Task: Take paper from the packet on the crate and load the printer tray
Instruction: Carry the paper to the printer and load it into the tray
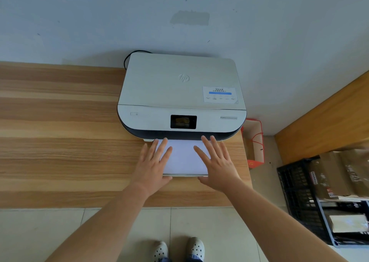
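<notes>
A white printer point(180, 94) with a dark base stands on the wooden table point(60, 142) against the wall. Its tray point(185, 175) is pulled out toward me, with a stack of white paper point(183, 156) lying in it. My left hand point(154, 162) lies flat, fingers spread, on the paper's left side. My right hand point(216, 163) lies flat on the right side, fingers spread too. A black crate point(297, 194) sits on the floor at the right, with a brown-wrapped paper packet point(335, 174) on top.
A red and white paper bag point(254, 142) stands on the floor between the table and a wooden panel point(323, 120). A black cable point(127, 59) loops behind the printer. My feet in white clogs point(179, 248) stand on pale floor tiles.
</notes>
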Tool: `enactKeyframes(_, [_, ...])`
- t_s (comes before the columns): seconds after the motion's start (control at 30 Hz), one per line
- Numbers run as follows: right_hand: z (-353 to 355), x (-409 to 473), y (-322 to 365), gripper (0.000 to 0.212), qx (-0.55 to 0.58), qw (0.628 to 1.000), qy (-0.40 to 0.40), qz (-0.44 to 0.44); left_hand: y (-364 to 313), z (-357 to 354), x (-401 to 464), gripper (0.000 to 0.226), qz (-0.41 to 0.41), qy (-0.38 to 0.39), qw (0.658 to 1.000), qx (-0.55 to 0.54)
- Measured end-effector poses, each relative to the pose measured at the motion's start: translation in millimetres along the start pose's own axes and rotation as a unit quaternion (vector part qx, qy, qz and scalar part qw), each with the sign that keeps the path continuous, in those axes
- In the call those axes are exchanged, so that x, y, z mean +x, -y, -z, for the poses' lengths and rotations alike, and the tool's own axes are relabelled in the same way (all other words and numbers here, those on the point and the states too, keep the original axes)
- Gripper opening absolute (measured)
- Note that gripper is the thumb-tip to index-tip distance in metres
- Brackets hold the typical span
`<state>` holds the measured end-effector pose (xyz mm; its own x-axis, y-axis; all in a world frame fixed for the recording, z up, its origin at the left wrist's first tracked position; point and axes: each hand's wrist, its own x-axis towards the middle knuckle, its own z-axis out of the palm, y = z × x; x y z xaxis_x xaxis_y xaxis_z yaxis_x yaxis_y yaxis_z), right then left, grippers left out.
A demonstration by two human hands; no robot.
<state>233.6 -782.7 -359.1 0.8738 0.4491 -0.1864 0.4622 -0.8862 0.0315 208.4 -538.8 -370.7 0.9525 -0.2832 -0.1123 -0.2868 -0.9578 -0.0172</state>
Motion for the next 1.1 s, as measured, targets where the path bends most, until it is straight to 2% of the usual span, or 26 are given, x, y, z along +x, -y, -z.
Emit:
enactKeyframes(0.4, [17.0, 52.1, -15.7, 0.105, -0.048, 0.998, -0.010, -0.043, 13.1, 13.5, 54.8, 0.098, 0.023, -0.017, 0.999, 0.030])
enactKeyframes(0.63, [19.2, 67.4, -20.1, 0.108, -0.051, 0.997, -0.018, -0.058, 18.6, 15.9, 73.8, 0.107, 0.037, -0.024, 0.999, 0.031])
enactKeyframes(1.1, [5.2, 76.8, -27.9, 0.108, -0.041, 0.996, -0.061, -0.059, 25.1, -2.8, 83.3, 0.100, 0.029, -0.066, 0.997, 0.013])
